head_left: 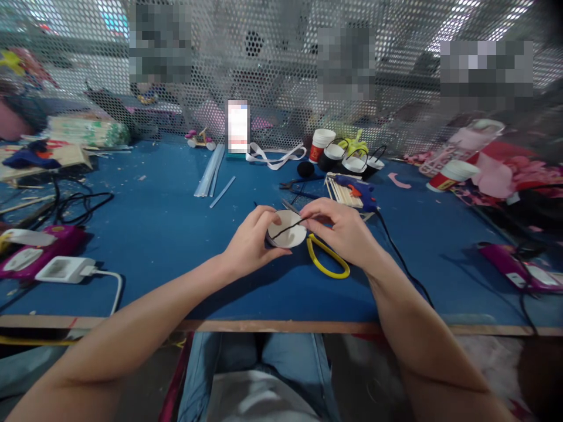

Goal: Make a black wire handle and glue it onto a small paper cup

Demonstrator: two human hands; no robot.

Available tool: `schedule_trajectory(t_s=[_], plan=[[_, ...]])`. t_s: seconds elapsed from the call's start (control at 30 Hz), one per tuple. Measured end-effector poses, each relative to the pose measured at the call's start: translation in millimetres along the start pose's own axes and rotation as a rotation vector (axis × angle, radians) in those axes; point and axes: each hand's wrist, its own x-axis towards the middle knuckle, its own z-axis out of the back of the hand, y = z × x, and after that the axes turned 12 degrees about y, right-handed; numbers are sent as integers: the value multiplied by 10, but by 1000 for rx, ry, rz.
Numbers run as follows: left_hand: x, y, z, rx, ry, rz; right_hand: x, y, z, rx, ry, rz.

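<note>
My left hand (255, 237) is closed round a small paper cup (290, 237) with a white inside, its mouth tipped up toward me. A thin black pipe cleaner (285, 230) lies across the cup's opening. Its right end is pinched between the thumb and fingers of my right hand (336, 225), just at the cup's rim. Under and beside my right hand rest scissors with a yellow handle (335, 274), their blades partly hidden behind my fingers.
Behind my hands lie pliers (288, 186), a blue glue gun (358, 189) on wooden sticks, and black cups with loop handles (333, 157). Glue sticks (210, 173) and a phone (238, 126) stand farther back. Purple power strips (73, 243) with cables flank both sides.
</note>
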Motion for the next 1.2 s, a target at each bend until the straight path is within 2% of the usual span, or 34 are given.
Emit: schedule_trajectory(t_s=[0.23, 0.57, 0.73, 0.97, 1.1, 1.2], plan=[[-7, -13, -7, 20, -15, -4, 50, -28, -90, -217, -179, 160], [4, -22, -16, 75, -13, -15, 76, -82, -193, -277, -286, 163], [3, -28, -5, 56, -10, -13, 80, -104, -194, -264, -269, 183], [-3, -44, 23, 28, -4, 1, 71, -104, -174, -181, -203, 136], [-1, -34, 22, 51, -29, -1, 53, -76, -163, -146, -147, 67], [-5, -19, 3, 100, -35, 1, 44, -56, -168, -149, -80, -55]])
